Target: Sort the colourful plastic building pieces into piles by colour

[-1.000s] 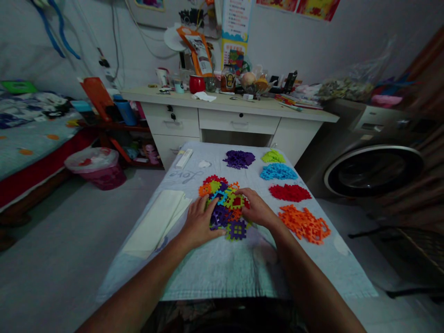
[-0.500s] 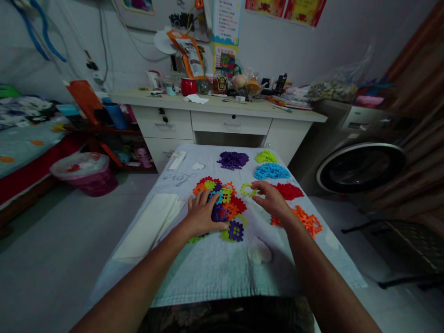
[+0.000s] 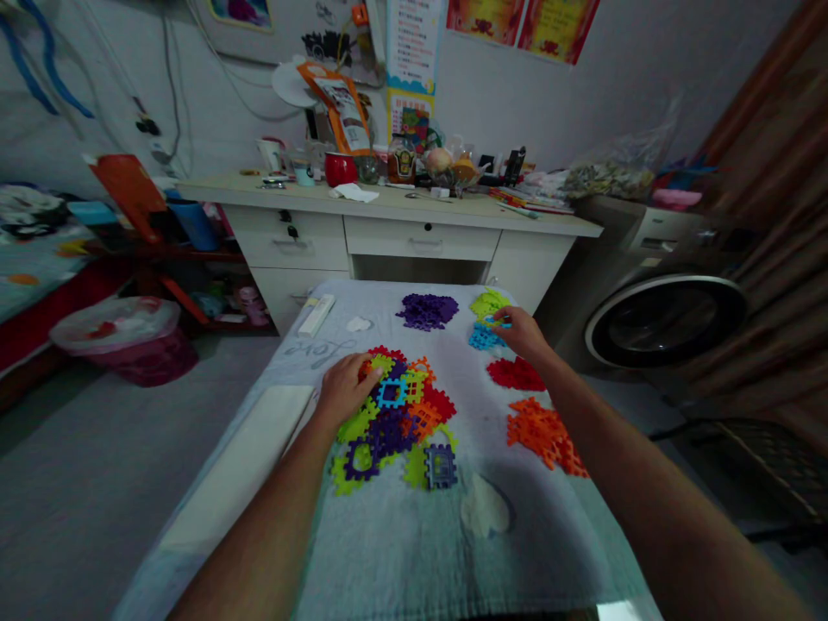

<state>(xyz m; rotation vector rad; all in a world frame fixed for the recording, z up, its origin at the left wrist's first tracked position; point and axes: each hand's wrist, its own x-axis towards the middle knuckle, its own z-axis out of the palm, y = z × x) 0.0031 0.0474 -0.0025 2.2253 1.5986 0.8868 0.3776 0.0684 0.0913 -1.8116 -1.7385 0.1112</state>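
Observation:
A mixed heap of coloured interlocking plastic tiles lies in the middle of a cloth-covered table. My left hand rests on the heap's left edge, fingers bent over the tiles and holding nothing. Sorted piles lie beyond and to the right: purple, green, blue, red and orange. My right hand reaches out to where the green and blue piles meet, fingertips pinched on a small green tile.
A folded pale cloth lies along the table's left side, a white tube at the far left corner, a white scrap nearer me. Behind stand a cluttered desk, a washing machine and a pink bin.
My right hand lifted a green tile off the mixed heap and carried it away to the green pile. My left hand stayed on the heap, which has spread out towards me.

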